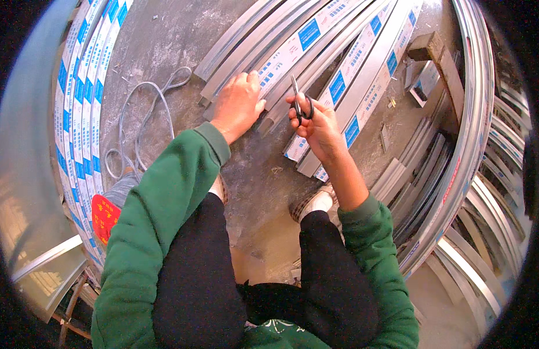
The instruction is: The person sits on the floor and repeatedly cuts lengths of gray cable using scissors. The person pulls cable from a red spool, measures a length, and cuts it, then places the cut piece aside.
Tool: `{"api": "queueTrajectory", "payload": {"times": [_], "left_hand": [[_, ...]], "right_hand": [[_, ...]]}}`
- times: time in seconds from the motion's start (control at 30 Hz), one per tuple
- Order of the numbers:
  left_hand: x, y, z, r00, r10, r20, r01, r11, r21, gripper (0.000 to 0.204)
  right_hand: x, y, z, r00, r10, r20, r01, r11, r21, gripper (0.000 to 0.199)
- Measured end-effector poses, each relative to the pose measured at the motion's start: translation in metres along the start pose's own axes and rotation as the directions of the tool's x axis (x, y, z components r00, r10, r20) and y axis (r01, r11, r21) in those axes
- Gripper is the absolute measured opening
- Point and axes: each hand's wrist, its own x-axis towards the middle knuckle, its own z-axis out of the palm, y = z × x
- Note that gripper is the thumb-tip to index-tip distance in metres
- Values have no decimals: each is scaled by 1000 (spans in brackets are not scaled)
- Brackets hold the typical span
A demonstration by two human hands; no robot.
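Observation:
Long silver metal profiles [246, 52] lie side by side on the floor in front of me, with their near ends toward me. My left hand [237, 107] is closed over the near end of a profile wrapped in white-and-blue protective film [288, 58]. Its fingers curl over the top, and the thumb points right. My right hand [322, 131] holds scissors [294, 85] with dark handles, blades pointing up and away from me. A finger and the thumb are at the handle loops. The scissors are above the profiles, apart from the left hand.
Film-wrapped strips [77, 110] stand along the left. Nearby are a looped grey cord [142, 87] and a red tag [105, 218] with yellow marks. A wooden piece [447, 75], short offcuts [406, 168] and a bent-looking bundle of profiles [482, 87] are at the right.

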Motion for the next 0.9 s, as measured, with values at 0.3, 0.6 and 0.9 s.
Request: {"api": "queueTrajectory", "payload": {"times": [0.3,0.6,0.9], "left_hand": [[-5,0,-12,998,-45,32,48,995,-91,58],[-6,6,-17,997,-41,59,49,989,-139,58],[18,8,-29,998,20,-52,-31,974,-223,56]], "right_hand": [[10,3,3,998,-58,37,53,990,128,39],[10,3,14,973,-203,-106,216,968,126,36],[27,-45,8,939,-313,-140,319,947,26,36]]}}
